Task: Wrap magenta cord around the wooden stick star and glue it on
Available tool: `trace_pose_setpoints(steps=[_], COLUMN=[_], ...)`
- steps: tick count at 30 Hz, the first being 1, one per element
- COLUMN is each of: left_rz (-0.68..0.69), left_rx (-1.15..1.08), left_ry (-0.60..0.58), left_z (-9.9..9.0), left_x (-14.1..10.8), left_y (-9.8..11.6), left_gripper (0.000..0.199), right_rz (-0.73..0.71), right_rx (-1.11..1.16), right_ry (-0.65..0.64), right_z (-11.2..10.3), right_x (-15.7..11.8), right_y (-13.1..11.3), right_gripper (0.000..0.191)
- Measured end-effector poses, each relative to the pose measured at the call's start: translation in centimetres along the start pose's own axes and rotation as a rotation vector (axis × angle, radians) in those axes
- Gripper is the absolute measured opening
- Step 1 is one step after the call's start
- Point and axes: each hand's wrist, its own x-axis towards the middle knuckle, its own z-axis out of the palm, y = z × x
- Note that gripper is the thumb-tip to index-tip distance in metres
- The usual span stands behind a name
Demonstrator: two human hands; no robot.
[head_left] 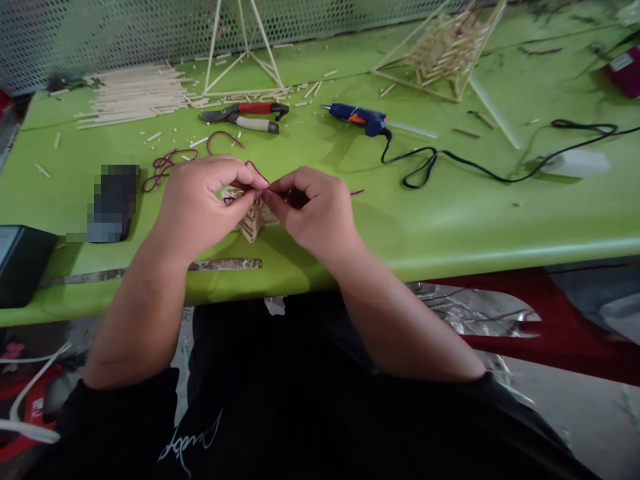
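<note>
Black sleeves (107, 420), hands (200, 210) pinching purple cord (165, 167)

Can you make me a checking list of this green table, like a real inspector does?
surface: green table, dotted with stick bits.
job's things: small stick model and purple cord.
clutter: loose wooden sticks, red-handled cutters, blue glue gun, stick pyramid frame.
hands: left hand and right hand meet over the model, pinching the cord.
cables: black cord runs from the glue gun.
surroundings: perforated metal screen behind the table.
</note>
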Motion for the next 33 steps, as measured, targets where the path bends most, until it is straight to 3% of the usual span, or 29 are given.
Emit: trace_pose_setpoints(steps=[11, 15, 21, 27, 33], left_rz=[-0.051, -0.057, -0.046, -0.04, -0.028], left_rx=[-0.003, -0.041, -0.031, -0.055, -0.079], left_ry=[0.014, 0.023, 0.009, 0.011, 0.012], left_z=[0.05, 0.27, 0.19, 0.2, 0.36], left_x=[-0.2, -0.18, -0.16, -0.21, -0.18], left_y=[0.32, 0.02, -0.17, -0.17, -0.29], left_gripper=[0.016, 0.019, 0.019, 0.02, 0.023], right_rz=[0.014, 0.046, 0.083, 0.113, 0.158], right_rx=[0.147, 0.229, 0.238, 0.332, 0.285], right_ry=[-0.127, -0.156, -0.182, -0.273, -0.224], right_z=[-0.69, -0.85, -0.87, -0.99, -0.74], right_x=[0.33, 0.37, 0.57, 0.75, 0.76], right_y=[-0.55, -0.69, -0.9, -0.71, -0.63], right_gripper=[0.017, 0.008, 0.011, 0.035, 0.054])
